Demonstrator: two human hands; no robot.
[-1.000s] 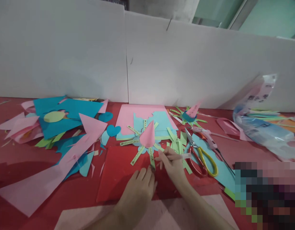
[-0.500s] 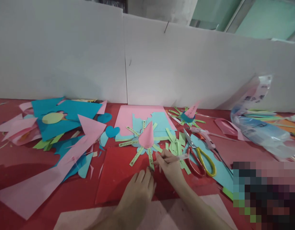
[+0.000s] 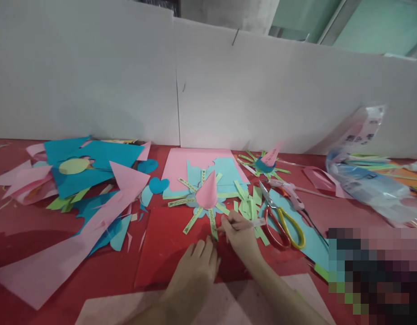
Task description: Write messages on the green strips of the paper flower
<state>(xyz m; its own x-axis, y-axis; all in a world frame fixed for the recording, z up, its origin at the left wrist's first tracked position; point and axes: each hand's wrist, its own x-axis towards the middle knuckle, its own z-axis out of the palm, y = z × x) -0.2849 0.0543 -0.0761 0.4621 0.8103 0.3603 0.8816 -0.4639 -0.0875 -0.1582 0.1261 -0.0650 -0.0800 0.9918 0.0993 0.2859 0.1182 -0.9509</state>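
Note:
My right hand (image 3: 241, 235) grips a pen (image 3: 258, 222), its tip by the near green paper strip (image 3: 212, 221). Dark marks cover that strip. The fingers of my left hand (image 3: 194, 267) are together and hold down the strip's near end. Marked green strips radiate from a light-blue scalloped paper base (image 3: 199, 212), with a pink paper cone (image 3: 207, 192) standing on top. This paper piece lies partly over a red sheet (image 3: 164, 239). Right of my right hand are scissors (image 3: 278, 225) with one red and one yellow handle, blades parted.
Behind stands a similar pink cone piece (image 3: 271, 158). A pink glue gun (image 3: 292, 194) with a cord and loose green strips (image 3: 250, 208) lie right. Blue and pink paper scraps (image 3: 103, 158) cover the left. A plastic bag (image 3: 371, 180) sits far right, before a white panel (image 3: 262, 90).
Both hands stay almost in place. The pen tip remains at the near strip, with only a very slight shift of my right hand.

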